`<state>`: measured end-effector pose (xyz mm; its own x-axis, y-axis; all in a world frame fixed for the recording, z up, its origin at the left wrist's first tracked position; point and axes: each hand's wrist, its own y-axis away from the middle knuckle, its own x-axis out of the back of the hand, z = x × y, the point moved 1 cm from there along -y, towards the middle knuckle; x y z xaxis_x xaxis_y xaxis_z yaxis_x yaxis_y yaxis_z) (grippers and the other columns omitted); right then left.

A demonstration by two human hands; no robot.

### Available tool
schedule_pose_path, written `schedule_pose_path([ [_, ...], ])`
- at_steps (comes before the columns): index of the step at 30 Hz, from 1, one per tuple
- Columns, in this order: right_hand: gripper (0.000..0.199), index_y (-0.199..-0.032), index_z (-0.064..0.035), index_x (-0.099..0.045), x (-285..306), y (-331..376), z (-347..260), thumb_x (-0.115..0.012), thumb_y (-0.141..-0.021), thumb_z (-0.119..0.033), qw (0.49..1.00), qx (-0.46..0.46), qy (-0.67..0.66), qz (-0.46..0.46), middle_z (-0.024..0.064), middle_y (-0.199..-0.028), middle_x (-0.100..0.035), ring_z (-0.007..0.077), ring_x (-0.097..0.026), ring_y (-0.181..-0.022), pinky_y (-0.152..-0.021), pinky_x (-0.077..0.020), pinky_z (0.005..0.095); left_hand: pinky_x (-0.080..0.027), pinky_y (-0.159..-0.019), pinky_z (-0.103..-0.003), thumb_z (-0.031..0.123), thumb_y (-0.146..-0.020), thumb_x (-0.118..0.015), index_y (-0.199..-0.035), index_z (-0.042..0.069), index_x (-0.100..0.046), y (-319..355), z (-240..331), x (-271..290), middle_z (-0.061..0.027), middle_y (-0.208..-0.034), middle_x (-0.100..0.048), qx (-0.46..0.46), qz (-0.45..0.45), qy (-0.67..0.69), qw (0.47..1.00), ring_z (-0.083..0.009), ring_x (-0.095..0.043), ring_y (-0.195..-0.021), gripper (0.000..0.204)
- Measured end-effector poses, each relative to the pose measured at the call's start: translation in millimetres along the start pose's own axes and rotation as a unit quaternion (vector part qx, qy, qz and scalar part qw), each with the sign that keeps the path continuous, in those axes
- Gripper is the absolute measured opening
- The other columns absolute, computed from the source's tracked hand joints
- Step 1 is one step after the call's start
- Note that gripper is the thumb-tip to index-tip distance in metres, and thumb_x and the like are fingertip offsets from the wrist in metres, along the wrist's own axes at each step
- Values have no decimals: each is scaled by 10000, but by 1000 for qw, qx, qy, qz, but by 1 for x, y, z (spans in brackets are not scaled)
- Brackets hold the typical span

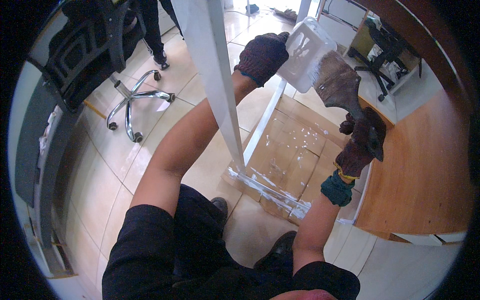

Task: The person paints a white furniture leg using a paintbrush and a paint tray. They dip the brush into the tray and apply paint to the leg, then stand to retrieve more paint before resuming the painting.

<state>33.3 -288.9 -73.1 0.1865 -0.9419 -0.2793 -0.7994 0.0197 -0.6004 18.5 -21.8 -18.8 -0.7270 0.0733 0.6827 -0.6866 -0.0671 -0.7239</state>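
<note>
My left hand (pixel 263 57), in a dark knitted glove, is closed on the near-left edge of a white plastic tub (pixel 298 62), which is tilted so its inside shows. White paint smears its walls. My right hand (pixel 362 137), also gloved, is wrapped round the handle of a wide paintbrush (pixel 340 80). The brush's bristle end, whitened at the tips, touches or overlaps the tub's right rim; I cannot tell which. A white-painted frame post (pixel 217 85) rises between me and the tub, in front of my left forearm.
Paint-spattered cardboard (pixel 285 145) lies on the tiled floor under the frame's white lower bar (pixel 270 190). A wooden desk (pixel 420 175) stands close on my right. An office chair (pixel 130 97) is at left, another chair (pixel 382 60) far right. Another person's leg (pixel 152 30) shows behind.
</note>
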Motion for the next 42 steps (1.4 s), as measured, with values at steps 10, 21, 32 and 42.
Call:
schedule_pose_path([
  [10, 302, -1073, -7, -541, 8, 0, 2, -646, -798, -74, 995, -46, 75, -39, 117, -857, -647, 182, -632, -618, -549, -519, 265, -519, -647, -395, 146, -749, -550, -1060, 12, -589, 3, -5, -1, -203, -789, -619, 3, -19, -15, 1000, -327, -631, -718, 341],
  [21, 359, -1088, -1, -526, 7, -8, 2, -664, -799, -165, 996, -13, 62, -58, 109, -838, -647, 162, -624, -621, -546, -499, 263, -505, -646, -405, 161, -749, -546, -1051, 5, -592, 6, -10, -4, -203, -746, -608, 12, -43, 11, 999, -332, -620, -704, 343],
  [32, 277, -1041, -10, -555, 24, -14, 13, -628, -838, -185, 998, -15, 66, 11, 92, -781, -623, 133, -554, -550, -501, -449, 261, -490, -608, -426, 167, -737, -532, -1053, 6, -600, 8, -18, -13, -193, -684, -596, 16, -60, -6, 998, -332, -606, -642, 361],
  [42, 265, -1005, -7, -560, 27, -6, 14, -596, -850, -219, 998, -16, 35, 57, 92, -768, -615, 142, -568, -556, -490, -456, 251, -496, -659, -410, 173, -726, -531, -1016, 9, -619, 6, -6, 1, -206, -736, -617, 38, -54, 18, 998, -337, -617, -688, 344],
])
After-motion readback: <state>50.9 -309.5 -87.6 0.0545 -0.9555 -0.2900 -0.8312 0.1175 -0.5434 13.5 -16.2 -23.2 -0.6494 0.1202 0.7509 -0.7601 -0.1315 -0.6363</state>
